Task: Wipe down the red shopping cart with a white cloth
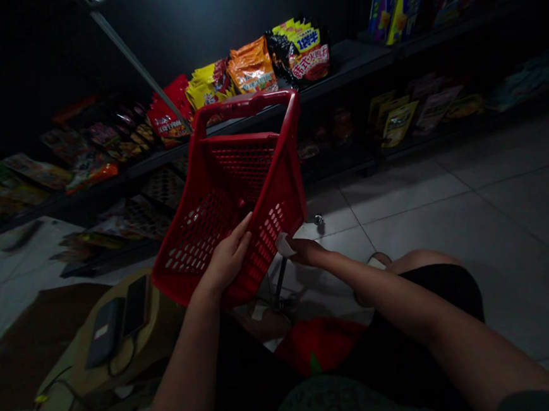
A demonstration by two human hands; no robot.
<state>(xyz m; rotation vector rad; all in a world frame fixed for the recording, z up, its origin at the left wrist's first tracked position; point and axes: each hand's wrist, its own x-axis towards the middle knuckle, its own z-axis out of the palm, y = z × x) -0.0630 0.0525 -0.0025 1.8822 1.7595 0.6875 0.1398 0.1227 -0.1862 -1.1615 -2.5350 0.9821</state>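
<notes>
A red plastic shopping cart basket point(295, 172) with slotted sides stands tilted in front of me, its handle bar toward the shelf. My left hand point(228, 256) rests on the basket's near side, fingers stretched over the rim and inward. Against the outer slotted wall on the right, my right hand point(304, 252) presses a crumpled white tissue point(284, 245). Its fingers are closed around the tissue and partly hidden by shadow. Below the basket, a dark leg and a caster wheel point(319, 219) show on the floor.
Behind the cart runs a dark shelf point(358, 56) with several snack packets point(251, 68). A khaki seat-like object point(159, 309) at left carries a phone point(136, 304), a power bank point(104, 333) and a cable point(66, 405). A red cushion-like thing point(321, 341) lies between my legs. The floor is pale tile point(445, 198).
</notes>
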